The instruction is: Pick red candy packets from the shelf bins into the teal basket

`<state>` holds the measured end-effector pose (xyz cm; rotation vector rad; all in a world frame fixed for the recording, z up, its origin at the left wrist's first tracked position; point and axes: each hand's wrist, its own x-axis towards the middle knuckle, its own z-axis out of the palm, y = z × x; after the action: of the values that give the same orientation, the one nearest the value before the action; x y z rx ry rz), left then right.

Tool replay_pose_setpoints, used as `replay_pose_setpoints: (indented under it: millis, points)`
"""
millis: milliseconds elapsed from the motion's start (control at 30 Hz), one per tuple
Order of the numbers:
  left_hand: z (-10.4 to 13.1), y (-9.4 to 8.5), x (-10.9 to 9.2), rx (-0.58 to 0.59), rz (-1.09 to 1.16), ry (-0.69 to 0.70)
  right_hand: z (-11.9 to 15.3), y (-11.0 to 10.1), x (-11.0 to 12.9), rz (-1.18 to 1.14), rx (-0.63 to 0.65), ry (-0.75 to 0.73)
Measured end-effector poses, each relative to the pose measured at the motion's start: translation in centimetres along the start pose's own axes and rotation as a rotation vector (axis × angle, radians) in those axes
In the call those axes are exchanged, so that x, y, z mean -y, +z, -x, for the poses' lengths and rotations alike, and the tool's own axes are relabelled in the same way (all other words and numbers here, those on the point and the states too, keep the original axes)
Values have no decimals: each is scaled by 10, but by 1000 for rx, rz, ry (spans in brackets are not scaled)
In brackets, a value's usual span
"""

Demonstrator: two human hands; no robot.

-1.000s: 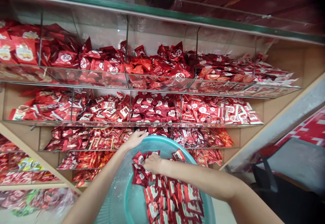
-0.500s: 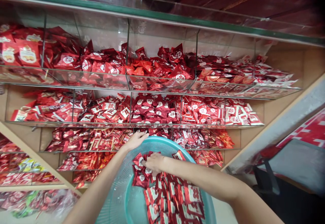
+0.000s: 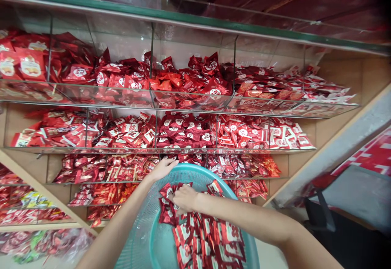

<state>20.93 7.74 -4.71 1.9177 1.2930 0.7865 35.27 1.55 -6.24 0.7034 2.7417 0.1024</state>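
A teal plastic basket (image 3: 143, 220) with a perforated wall is at the lower middle of the view. My left hand (image 3: 164, 169) grips its far-left rim, fingers over the edge. Inside the basket, my right hand (image 3: 185, 199) has its fingers curled down on dark red packets (image 3: 167, 212) with white round labels; its fingertips are partly hidden. Nearer me, many red-and-cream packets (image 3: 210, 240) lie in rows on the basket's right side. One more packet (image 3: 215, 187) rests against the far inner wall, beyond my right wrist.
Glass-fronted shelves (image 3: 183, 151) rise ahead, divided into compartments full of red packets. The basket stands close against the lower shelves. A dark chair (image 3: 332, 224) is at the right. Plastic bags of packets (image 3: 45, 244) lie at the lower left.
My right hand has shifted very slightly among the dark red packets, its fingers curling a bit more. My left hand stays on the basket rim.
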Motion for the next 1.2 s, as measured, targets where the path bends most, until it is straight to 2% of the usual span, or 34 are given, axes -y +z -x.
replay_pose_setpoints:
  millis: [133,233,333,400,467,567,833,1200]
  points:
    - [-1,0,2,0,16,10,22,-43,-5,-69,-168,-24]
    - [-2,0,5,13,65,35,37,-83,-20,-112,-361,14]
    - [-2,0,8,-9,79,31,44,-115,-44,-150,-565,150]
    - [-3,1,10,-29,42,12,43,-127,-61,-174,-693,245]
    - [-3,1,12,-25,0,-9,41,-132,-75,-191,-750,300]
    - [-4,1,13,-22,-30,-22,36,-133,-86,-200,-707,319]
    - [-4,2,14,-10,-3,-11,35,-131,-78,-146,-702,283]
    - [-3,1,10,-12,-20,-17,32,-135,-80,-101,-658,295]
